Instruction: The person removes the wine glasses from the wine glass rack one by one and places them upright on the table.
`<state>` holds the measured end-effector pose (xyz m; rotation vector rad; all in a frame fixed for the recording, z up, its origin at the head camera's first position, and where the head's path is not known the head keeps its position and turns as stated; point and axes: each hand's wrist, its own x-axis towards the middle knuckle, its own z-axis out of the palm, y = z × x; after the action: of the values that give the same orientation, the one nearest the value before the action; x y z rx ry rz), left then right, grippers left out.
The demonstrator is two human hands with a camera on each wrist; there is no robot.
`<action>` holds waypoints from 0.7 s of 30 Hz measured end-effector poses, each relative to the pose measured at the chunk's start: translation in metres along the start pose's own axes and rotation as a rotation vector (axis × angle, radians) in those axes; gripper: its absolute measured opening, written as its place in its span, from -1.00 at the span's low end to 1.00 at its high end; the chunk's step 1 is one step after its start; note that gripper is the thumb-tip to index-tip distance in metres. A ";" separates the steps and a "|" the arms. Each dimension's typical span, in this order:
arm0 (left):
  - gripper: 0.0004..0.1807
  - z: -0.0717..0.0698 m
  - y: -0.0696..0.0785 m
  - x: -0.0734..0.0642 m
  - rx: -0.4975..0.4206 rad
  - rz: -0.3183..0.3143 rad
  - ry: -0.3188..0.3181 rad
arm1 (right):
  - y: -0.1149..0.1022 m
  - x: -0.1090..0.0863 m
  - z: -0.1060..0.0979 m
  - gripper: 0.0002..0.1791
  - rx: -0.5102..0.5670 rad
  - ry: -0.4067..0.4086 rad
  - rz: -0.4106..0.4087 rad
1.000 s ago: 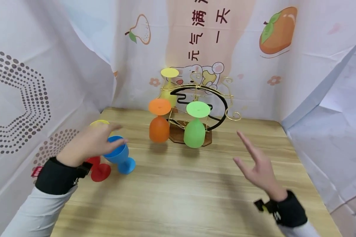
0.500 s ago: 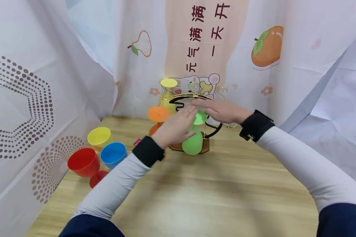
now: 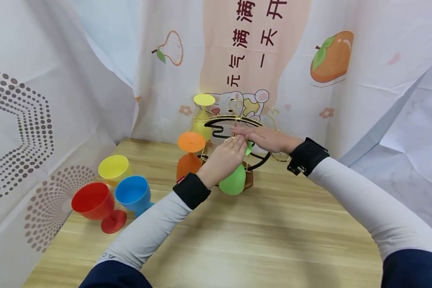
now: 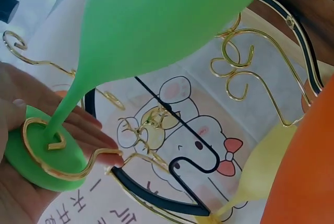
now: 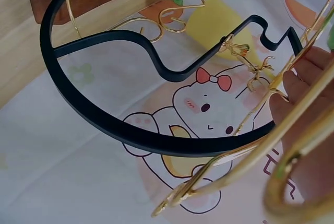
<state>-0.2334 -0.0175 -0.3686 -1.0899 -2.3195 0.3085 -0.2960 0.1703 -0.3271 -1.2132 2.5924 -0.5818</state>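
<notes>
An upside-down green goblet (image 3: pixel 232 183) hangs by its base at a scroll-armed gold and black rack (image 3: pixel 261 165). My left hand (image 3: pixel 226 159) holds the goblet's base, covering most of it from above; the left wrist view shows the base (image 4: pixel 65 156) against the hand, within a gold hook. Just right of it, my right hand (image 3: pixel 268 138) reaches across the rack's top with straight fingers, its fingertips right by my left fingers. In the right wrist view those fingers lie behind a gold arm (image 5: pixel 308 112). An orange goblet (image 3: pixel 191 143) hangs upside down beside the green one.
A pale yellow goblet (image 3: pixel 204 100) hangs inverted at the rack's back left. Red (image 3: pixel 93 202), blue (image 3: pixel 133 194) and yellow (image 3: pixel 114 170) goblets stand upright at the table's left side. Printed white cloth (image 3: pixel 165 100) rises behind the wooden table (image 3: pixel 273 240).
Both hands, earlier apart at the left and right, have come together at the rack. My left hand has taken hold of the green goblet's base.
</notes>
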 end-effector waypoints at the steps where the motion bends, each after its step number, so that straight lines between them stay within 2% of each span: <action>1: -0.62 -0.001 -0.001 -0.001 -0.011 -0.001 -0.002 | 0.001 0.000 0.000 -0.47 -0.005 0.005 -0.004; 4: -0.61 -0.006 -0.005 -0.007 -0.093 -0.025 -0.004 | 0.003 -0.001 0.001 -0.47 -0.021 0.012 -0.002; 7: -0.60 -0.008 -0.011 -0.012 -0.172 -0.080 0.011 | 0.005 -0.002 0.000 -0.47 -0.023 0.012 0.001; 11: -0.60 -0.006 -0.019 -0.012 -0.197 -0.130 0.028 | 0.003 -0.003 -0.002 -0.47 -0.008 0.009 -0.002; 16: -0.60 -0.002 -0.021 -0.002 -0.232 -0.117 0.061 | 0.002 -0.006 -0.001 -0.46 0.036 0.015 0.022; 21: -0.59 0.003 -0.016 0.006 -0.267 -0.103 0.093 | 0.003 -0.010 0.001 -0.42 0.176 0.029 0.134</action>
<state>-0.2482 -0.0236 -0.3615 -1.0782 -2.3694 -0.0920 -0.2909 0.1795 -0.3291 -0.9755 2.5578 -0.7848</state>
